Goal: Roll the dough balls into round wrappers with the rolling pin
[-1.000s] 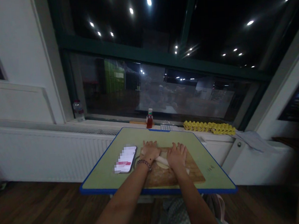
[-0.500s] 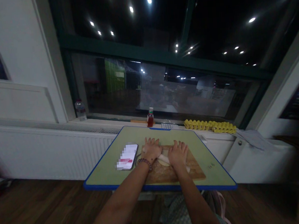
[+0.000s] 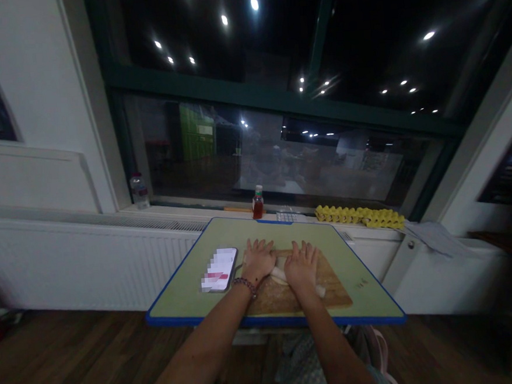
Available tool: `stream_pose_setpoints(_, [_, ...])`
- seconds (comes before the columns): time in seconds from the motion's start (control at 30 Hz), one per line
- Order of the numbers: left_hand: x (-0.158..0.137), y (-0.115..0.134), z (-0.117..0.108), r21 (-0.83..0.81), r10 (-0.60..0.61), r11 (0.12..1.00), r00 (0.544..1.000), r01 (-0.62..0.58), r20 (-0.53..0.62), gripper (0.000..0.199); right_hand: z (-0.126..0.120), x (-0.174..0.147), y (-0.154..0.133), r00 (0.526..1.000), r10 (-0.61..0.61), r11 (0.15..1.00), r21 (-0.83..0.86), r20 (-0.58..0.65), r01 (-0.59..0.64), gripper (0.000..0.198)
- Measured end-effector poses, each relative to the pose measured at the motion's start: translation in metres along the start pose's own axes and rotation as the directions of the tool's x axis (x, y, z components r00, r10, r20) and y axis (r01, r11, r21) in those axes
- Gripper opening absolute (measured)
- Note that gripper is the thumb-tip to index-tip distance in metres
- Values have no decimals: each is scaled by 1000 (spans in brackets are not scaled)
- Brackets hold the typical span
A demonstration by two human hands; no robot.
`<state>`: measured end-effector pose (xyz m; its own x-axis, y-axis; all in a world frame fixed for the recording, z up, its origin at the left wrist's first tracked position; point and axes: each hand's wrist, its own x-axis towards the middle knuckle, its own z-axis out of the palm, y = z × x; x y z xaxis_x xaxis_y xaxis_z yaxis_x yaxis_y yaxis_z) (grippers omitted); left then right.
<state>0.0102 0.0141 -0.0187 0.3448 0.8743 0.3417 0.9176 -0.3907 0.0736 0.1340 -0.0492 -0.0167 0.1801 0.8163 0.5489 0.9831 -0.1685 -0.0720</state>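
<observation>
My left hand [image 3: 259,260] and my right hand [image 3: 302,265] lie palm down across a pale wooden rolling pin [image 3: 278,273], fingers stretched forward and spread. Between the hands, the middle of the pin shows; its right end [image 3: 321,291] sticks out beside my right wrist. Under the pin is a pale flat piece [image 3: 280,281], seemingly dough, mostly hidden. All of this rests on a wooden board [image 3: 335,289] with whitish smears on it. A beaded bracelet circles my left wrist.
The board lies on a small green table [image 3: 176,306] with a blue edge. A lit phone [image 3: 220,270] lies left of my left hand. Behind, on the sill, stand a bottle of red-brown liquid [image 3: 257,203], yellow egg trays [image 3: 358,215] and a clear bottle [image 3: 139,191].
Both hands have shifted slightly to the left on the rolling pin, fingers still spread. The phone and board stay in place; the view has tipped a little.
</observation>
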Motion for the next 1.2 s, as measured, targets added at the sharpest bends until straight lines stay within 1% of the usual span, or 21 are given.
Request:
stream_pose_setpoints(0.1, [-6, 0, -4, 6, -1, 1000, 1000, 1, 8, 50, 0, -6, -1, 1000, -23, 1000, 12, 6, 22, 51])
stream_pose_setpoints(0.23, [-6, 0, -4, 14, -13, 1000, 1000, 13, 29, 49, 6, -5, 0, 999, 0, 1000, 31, 52, -1, 52])
stream_pose_setpoints(0.37, [6, 0, -1, 0, 18, 1000, 998, -18, 59, 52, 21, 9, 9, 987, 50, 997, 52, 151, -58, 53])
stream_pose_setpoints(0.5, [18, 0, 3, 14, 54, 998, 995, -56, 89, 56, 31, 20, 16, 985, 76, 996, 39, 157, -83, 53])
stream_pose_setpoints(0.63, [13, -2, 2, 15, 75, 997, 992, -77, 100, 54, 26, 15, 12, 987, 58, 998, 26, 148, -62, 55])
stream_pose_setpoints(0.73, [1, -2, -4, 21, 99, 995, 990, -102, 105, 51, 17, 3, 5, 990, 18, 1000, 23, 139, -21, 56])
stream_pose_setpoints(0.9, [-15, -2, -15, 16, 128, 991, 986, -130, 106, 53, 9, -14, -4, 992, -16, 999, 45, 124, 11, 56])
stream_pose_setpoints(1.1, [-29, -7, -13, -1, 134, 991, 987, -135, 83, 51, 6, -23, -10, 993, -44, 997, 62, 107, 37, 56])
stream_pose_setpoints(1.2, [-28, -7, -12, 4, 129, 992, 989, -130, 77, 51, 8, -19, -8, 990, -34, 996, 83, 140, 23, 55])
